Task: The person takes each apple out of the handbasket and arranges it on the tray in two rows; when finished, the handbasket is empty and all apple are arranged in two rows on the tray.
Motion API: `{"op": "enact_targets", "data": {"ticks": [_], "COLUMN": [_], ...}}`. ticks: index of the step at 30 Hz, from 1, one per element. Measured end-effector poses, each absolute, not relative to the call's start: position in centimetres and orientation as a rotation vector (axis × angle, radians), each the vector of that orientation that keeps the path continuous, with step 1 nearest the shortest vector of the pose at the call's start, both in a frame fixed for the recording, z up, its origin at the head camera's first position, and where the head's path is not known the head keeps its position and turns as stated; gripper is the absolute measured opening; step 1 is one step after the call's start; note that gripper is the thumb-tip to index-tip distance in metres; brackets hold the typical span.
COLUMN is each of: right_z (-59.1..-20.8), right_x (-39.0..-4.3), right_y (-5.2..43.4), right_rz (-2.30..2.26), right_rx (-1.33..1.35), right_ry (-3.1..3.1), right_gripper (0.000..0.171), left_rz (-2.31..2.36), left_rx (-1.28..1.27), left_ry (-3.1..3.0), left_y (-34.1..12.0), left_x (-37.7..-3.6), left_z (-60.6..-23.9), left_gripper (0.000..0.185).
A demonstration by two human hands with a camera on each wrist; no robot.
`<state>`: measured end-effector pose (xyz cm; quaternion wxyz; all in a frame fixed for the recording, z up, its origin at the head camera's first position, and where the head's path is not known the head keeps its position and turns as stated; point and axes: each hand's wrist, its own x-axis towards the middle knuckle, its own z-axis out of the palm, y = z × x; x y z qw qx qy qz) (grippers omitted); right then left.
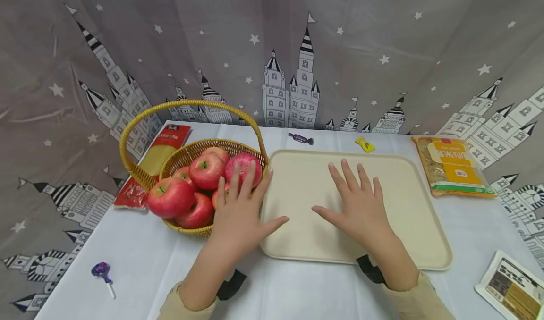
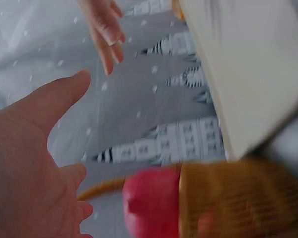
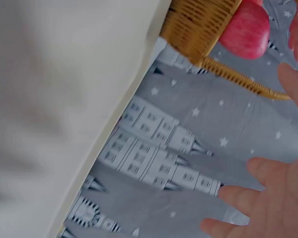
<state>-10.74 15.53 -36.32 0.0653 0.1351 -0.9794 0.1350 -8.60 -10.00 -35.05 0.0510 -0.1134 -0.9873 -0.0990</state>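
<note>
In the head view my left hand [image 1: 239, 214] is spread with straight fingers, partly covering the right side of a wicker basket [image 1: 187, 145] with a tall arched handle. Several red apples [image 1: 207, 171] fill the basket, and a pinker round fruit [image 1: 243, 164] lies at its right rim. My right hand [image 1: 361, 206] is spread over a cream tray [image 1: 408, 183], fingers apart. Neither hand holds anything. The left wrist view shows the left hand [image 2: 35, 158] beside the pink fruit and basket wall; the right wrist view has the right hand [image 3: 273, 193] with its fingers extended.
Behind the basket lies a red packet [image 1: 167, 138]. Beyond the tray are a purple wrapped candy [image 1: 301, 138] and a yellow one [image 1: 365, 144]. A yellow food bag [image 1: 452, 166] lies at right, a white-edged packet [image 1: 512, 284] nearer, and a purple lollipop [image 1: 102, 272] at front left.
</note>
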Motion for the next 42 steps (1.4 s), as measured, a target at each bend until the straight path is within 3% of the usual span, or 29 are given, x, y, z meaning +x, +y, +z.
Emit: {"op": "enact_targets", "data": {"ticks": [14, 20, 24, 28, 35, 42], "right_z": [-34.3, -34.1, -34.5, -35.1, -35.5, -35.0], "right_x": [-12.7, -13.2, -14.1, -14.9, -16.3, -16.4], "right_y": [6.1, 2.7, 1.6, 1.1, 0.3, 0.9], "right_rz": [0.450, 0.487, 0.525, 0.601, 0.815, 0.900], "right_rx": [0.856, 0.975, 0.970, 0.927, 0.906, 0.898], "right_ry": [-2.819, -2.789, -2.821, -2.862, -2.792, -2.740], "right_gripper": [0.090, 0.086, 0.083, 0.078, 0.064, 0.070], "left_rz": [-0.551, -1.155, -1.710, -2.079, -2.244, -2.354], "left_rx": [0.221, 0.539, 0.744, 0.716, 0.673, 0.645], "left_ry": [-2.802, -2.587, -2.299, -1.987, -1.841, -1.801], "left_y": [-20.0, -23.3, -24.0, -24.1, -23.8, -23.8], "left_x": [-4.3, -3.2, -3.5, -3.8, -4.3, -4.4], "left_z": [-35.0, -37.3, -39.0, -40.2, -41.1, -41.5], "left_gripper": [0.108, 0.109, 0.098, 0.087, 0.087, 0.087]}}
